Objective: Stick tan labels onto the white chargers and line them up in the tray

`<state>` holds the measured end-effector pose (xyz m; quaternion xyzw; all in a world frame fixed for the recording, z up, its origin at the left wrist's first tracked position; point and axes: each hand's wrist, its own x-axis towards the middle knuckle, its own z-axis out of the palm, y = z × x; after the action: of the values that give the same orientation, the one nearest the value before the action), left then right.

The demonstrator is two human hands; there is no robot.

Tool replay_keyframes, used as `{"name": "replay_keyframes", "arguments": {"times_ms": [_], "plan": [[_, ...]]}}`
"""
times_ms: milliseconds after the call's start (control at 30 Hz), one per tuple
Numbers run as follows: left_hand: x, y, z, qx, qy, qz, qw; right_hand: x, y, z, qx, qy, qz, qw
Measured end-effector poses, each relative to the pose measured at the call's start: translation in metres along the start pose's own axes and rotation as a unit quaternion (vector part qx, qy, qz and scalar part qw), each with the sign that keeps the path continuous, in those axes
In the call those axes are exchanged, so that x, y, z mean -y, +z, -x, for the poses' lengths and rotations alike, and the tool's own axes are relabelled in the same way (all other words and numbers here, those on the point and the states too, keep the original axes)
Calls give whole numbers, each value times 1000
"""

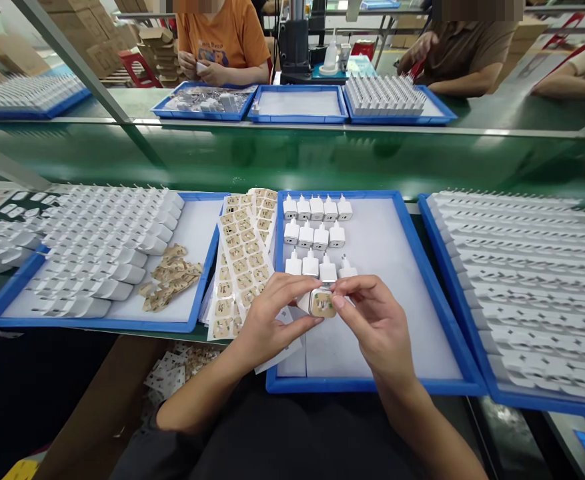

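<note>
A white charger (317,302) is pinched between the left hand (272,320) and right hand (377,327); it is held over the blue tray (372,385); sticker sheets (242,260) lie just beside.

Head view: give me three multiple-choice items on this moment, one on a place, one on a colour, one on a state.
1. Where do the sticker sheets lie?
A. between the left tray and the middle tray
B. on the far bench
C. inside the right tray

2. What colour are the tray rims?
A. red
B. blue
C. grey

3. How is the charger held?
A. lying loose in the tray
C. in one hand only
B. between the left hand and right hand

Answers: 1 A, the sheets overlap both rims; 2 B, every rim is blue; 3 B, fingers of both hands pinch it.
</note>
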<state>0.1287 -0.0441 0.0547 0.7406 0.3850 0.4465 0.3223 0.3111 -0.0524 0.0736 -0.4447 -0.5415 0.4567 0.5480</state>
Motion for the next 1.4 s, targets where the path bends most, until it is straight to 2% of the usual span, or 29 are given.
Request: {"name": "replay_keyframes", "arguments": {"times_ms": [633,900,1000,1067,1133,1200,1300,1400], "plan": [[-4,0,0,-15,23,-49,998,-3,8,4,-29,-25,25,999],[-2,0,0,-28,38,-57,997,-3,13,5,-42,-53,82,994],[-2,1,0,-39,54,-59,996,-1,13,4,-51,-107,168,979],[-1,1,0,-52,73,-63,994,1,12,1,-55,-170,252,951],[0,2,0,-62,78,-57,993,2,9,-1,-53,-197,306,930],[1,3,2,-70,62,-40,995,4,5,-4,-18,-158,278,947],[5,5,4,-69,39,4,997,3,2,-4,81,-54,133,986],[8,8,5,-74,46,61,994,0,4,-1,116,2,12,993]]}}
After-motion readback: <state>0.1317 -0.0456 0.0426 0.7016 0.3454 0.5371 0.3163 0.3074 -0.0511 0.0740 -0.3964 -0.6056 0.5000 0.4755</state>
